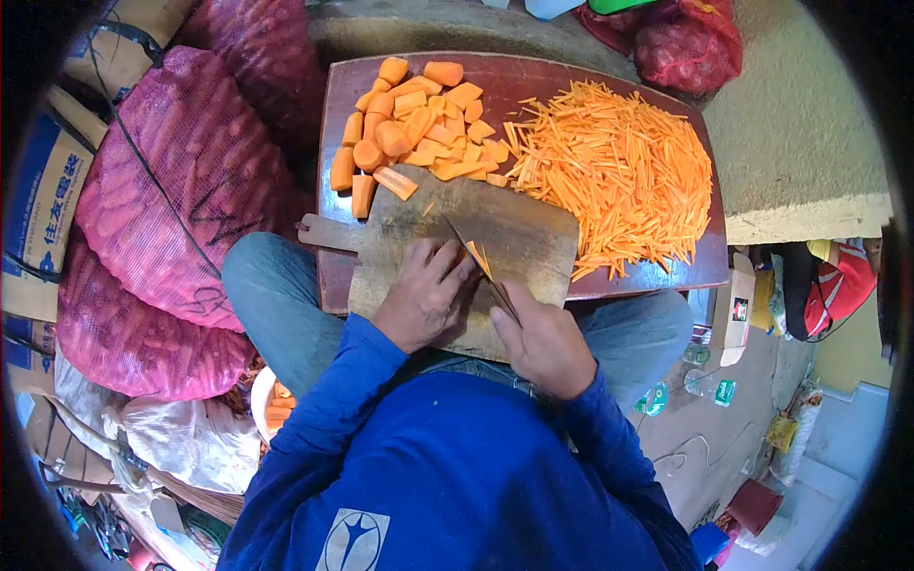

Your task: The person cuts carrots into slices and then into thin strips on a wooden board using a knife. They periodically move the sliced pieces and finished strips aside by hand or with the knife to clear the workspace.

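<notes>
On the worn wooden cutting board [519, 214], my right hand [547, 338] grips a knife [465, 244], its blade pointing away from me and to the left. Thin orange carrot strips [479, 257] cling beside the blade. Curled fingers of my left hand [424, 295] press down on the board just left of the knife; whatever lies under them is hidden. Beyond the board, peeled carrot chunks and slices [392, 138] are heaped at the left. A large pile of carrot matchsticks [619, 181] spreads over the right side of the dark red table [333, 276].
Pink mesh sacks [181, 190] full of produce stand close on my left. By my left knee is a white container [263, 404] with carrot pieces. Another red mesh bag [687, 52] sits behind the table. Plastic bottles [709, 387] lie on the floor at right.
</notes>
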A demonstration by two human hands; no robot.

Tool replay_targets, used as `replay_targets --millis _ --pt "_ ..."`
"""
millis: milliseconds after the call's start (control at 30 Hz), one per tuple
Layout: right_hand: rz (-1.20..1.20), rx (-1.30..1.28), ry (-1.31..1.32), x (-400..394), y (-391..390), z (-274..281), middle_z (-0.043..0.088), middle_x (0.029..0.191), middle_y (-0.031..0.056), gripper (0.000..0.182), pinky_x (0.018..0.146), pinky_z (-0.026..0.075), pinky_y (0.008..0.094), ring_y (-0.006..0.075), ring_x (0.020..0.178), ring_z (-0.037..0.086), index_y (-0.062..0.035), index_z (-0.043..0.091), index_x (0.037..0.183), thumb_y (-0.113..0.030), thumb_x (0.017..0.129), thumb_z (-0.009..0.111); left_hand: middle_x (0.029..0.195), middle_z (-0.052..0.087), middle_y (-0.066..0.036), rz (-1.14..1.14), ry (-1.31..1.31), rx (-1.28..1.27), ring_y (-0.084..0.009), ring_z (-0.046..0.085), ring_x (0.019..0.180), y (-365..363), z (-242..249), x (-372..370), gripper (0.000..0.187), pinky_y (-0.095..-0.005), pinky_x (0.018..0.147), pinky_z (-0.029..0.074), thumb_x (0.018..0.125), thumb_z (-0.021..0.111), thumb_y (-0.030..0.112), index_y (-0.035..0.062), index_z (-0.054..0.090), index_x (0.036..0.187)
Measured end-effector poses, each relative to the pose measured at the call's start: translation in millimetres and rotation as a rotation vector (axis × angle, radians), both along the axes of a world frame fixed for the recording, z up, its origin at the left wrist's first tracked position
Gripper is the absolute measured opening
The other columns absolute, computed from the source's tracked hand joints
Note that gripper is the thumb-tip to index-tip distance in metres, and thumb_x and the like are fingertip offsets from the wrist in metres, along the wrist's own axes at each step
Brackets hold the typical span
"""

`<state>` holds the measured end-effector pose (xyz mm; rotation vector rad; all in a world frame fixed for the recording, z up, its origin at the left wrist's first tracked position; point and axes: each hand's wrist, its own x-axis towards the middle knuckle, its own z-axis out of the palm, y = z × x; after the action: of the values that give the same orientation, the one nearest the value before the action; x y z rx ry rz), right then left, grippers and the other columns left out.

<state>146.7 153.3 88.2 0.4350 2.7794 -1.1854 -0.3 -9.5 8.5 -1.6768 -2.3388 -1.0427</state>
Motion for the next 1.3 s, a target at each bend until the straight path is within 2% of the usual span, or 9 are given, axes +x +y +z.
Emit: replay_targets --millis 67,133,267,367,467,533,667,733,1300 --pt "0.013 0.021 0.036 -6.0 0.2 -1.3 0.069 0.086 0.0287 0.031 0.071 0.054 0.0559 0.0532 0.084 0.069 -0.0028 0.059 0.131 -0.017 0.104 0.064 0.126 0.062 -0.022 -0.008 -0.023 -0.014 -0.0438 0.059 0.116 -4.8 -1.4 0.7 0.051 -0.0552 0.100 0.051 0.081 0.081 0.005 0.0008 0.066 0.129" --pt "0.035 -0.049 0.068 -7.1 6.7 -0.3 0.071 0.088 0.0300 0.032 0.071 0.055 0.0613 0.0531 0.083 0.070 -0.0035 0.055 0.130 -0.021 0.105 0.064 0.125 0.061 -0.021 -0.004 -0.003 0.004 -0.0407 0.059 0.115 -6.6 -3.6 -0.4 0.045 -0.0518 0.102 0.051 0.079 0.079 0.003 -0.0009 0.066 0.122" --pt "0.012 -0.074 -0.018 12.6 5.9 20.3 0.071 0.088 0.0301 0.032 0.071 0.055 0.0610 0.0527 0.083 0.070 -0.0043 0.056 0.131 -0.020 0.104 0.064 0.125 0.062 -0.021 0.004 -0.103 0.061 -0.0405 0.060 0.115 -5.7 -11.9 0.6 0.044 -0.0505 0.102 0.052 0.078 0.079 0.004 -0.0017 0.068 0.120" --pt "0.055 -0.072 0.028 17.9 6.7 18.7 0.071 0.088 0.0302 0.035 0.071 0.055 0.0606 0.0525 0.083 0.071 -0.0043 0.056 0.135 -0.021 0.104 0.064 0.123 0.063 -0.019 -0.008 -0.047 0.063 -0.0396 0.061 0.114 -5.2 -4.0 -3.6 0.043 -0.0488 0.101 0.053 0.078 0.079 0.007 -0.0023 0.069 0.119" --pt "0.013 -0.033 -0.011 13.2 -1.7 1.1 0.071 0.087 0.0301 0.036 0.071 0.056 0.0598 0.0517 0.082 0.071 -0.0045 0.057 0.136 -0.021 0.105 0.064 0.121 0.064 -0.018 -0.021 -0.015 0.040 -0.0389 0.061 0.113 -6.9 -1.7 -3.7 0.040 -0.0490 0.100 0.053 0.079 0.078 0.008 -0.0030 0.070 0.117" --pt "0.024 -0.004 0.079 -2.4 -2.5 -7.8 0.067 0.085 0.0278 0.032 0.070 0.054 0.0506 0.0497 0.082 0.071 -0.0015 0.060 0.133 -0.014 0.104 0.064 0.121 0.064 -0.019 -0.029 -0.014 0.051 -0.0388 0.061 0.113 -6.5 1.0 -5.4 0.038 -0.0491 0.100 0.053 0.081 0.075 0.008 -0.0036 0.070 0.117" --pt "0.021 -0.124 0.048 -2.7 6.5 2.8 0.067 0.086 0.0283 0.034 0.070 0.054 0.0500 0.0499 0.083 0.071 -0.0014 0.058 0.135 -0.013 0.104 0.064 0.121 0.064 -0.019 -0.046 -0.026 0.041 -0.0384 0.061 0.113 -9.8 -5.3 -9.0 0.037 -0.0491 0.100 0.053 0.082 0.071 0.009 -0.0039 0.070 0.117" --pt "0.023 -0.129 0.029 8.3 5.4 12.0 0.070 0.086 0.0319 0.040 0.070 0.055 0.0615 0.0541 0.080 0.070 -0.0037 0.054 0.139 -0.022 0.105 0.064 0.120 0.063 -0.019 -0.017 -0.046 0.022 -0.0382 0.060 0.111 -10.4 -7.4 -5.3 0.038 -0.0487 0.099 0.053 0.083 0.069 0.010 -0.0036 0.071 0.118" --pt "0.048 -0.083 -0.035 0.0 -1.8 5.2 0.070 0.086 0.0327 0.034 0.072 0.053 0.0646 0.0556 0.083 0.069 -0.0044 0.055 0.133 -0.022 0.105 0.063 0.115 0.064 -0.017 0.000 0.019 0.052 -0.0367 0.060 0.108 -14.0 -3.6 -3.9 0.033 -0.0497 0.103 0.049 0.084 0.067 0.010 -0.0046 0.070 0.114"
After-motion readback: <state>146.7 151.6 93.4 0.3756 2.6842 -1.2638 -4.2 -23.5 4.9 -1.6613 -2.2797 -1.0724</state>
